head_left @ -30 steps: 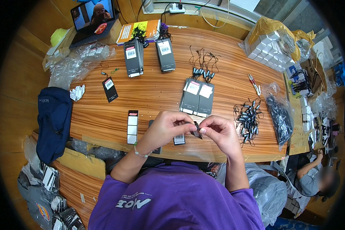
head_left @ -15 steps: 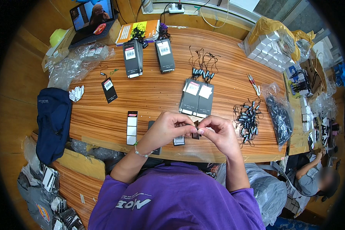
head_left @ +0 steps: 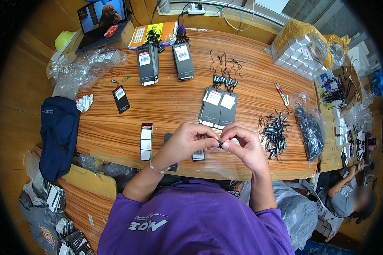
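Note:
My left hand (head_left: 196, 140) and my right hand (head_left: 241, 142) meet over the front of the table, both closed in a pinch. A small black piece (head_left: 220, 145) shows between their fingertips; the fingers cover most of it, and its kind is hard to make out. Just beyond the hands lie two side-by-side stacks of grey hang tags (head_left: 212, 109) with black strings. Partly under my left hand are a dark tag (head_left: 173, 167) and a tag with a white label (head_left: 198, 155). A loose pile of black string fasteners (head_left: 275, 134) lies to the right of my right hand.
Two more tag stacks (head_left: 147, 70) stand farther back. A single black tag (head_left: 121, 100) and a label strip (head_left: 146, 142) lie to the left. Red-handled snips (head_left: 281, 93), a plastic bag (head_left: 309, 131) and white boxes (head_left: 300, 57) are at the right. Another person (head_left: 344, 197) sits far right.
The dark strip that hung below my fingertips no longer shows; a small black piece now shows between them. Both hands stay in nearly the same place.

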The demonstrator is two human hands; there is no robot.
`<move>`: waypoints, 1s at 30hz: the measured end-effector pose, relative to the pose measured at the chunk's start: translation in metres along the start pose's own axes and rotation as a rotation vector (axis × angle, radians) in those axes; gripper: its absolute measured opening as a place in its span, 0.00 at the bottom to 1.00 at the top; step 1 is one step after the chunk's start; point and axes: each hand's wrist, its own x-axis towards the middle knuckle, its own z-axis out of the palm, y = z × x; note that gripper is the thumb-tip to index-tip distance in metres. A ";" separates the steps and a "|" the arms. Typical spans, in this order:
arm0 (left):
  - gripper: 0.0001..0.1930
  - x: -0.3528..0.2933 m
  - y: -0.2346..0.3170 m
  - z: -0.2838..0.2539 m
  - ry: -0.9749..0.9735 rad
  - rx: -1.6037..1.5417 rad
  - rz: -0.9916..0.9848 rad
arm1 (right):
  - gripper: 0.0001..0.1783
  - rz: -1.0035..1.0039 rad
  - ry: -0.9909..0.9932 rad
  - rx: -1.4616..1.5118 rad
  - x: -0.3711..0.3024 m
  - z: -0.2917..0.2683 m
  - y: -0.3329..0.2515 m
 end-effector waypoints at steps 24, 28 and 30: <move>0.07 0.014 0.006 -0.005 -0.072 0.418 0.141 | 0.21 -0.090 -0.082 -0.783 -0.007 -0.020 0.016; 0.07 0.028 -0.004 0.006 -0.105 0.632 0.059 | 0.25 -0.157 -0.005 -1.056 -0.013 -0.025 0.030; 0.07 0.037 -0.024 0.006 -0.147 0.836 0.242 | 0.26 -0.146 0.000 -1.120 -0.016 -0.027 0.046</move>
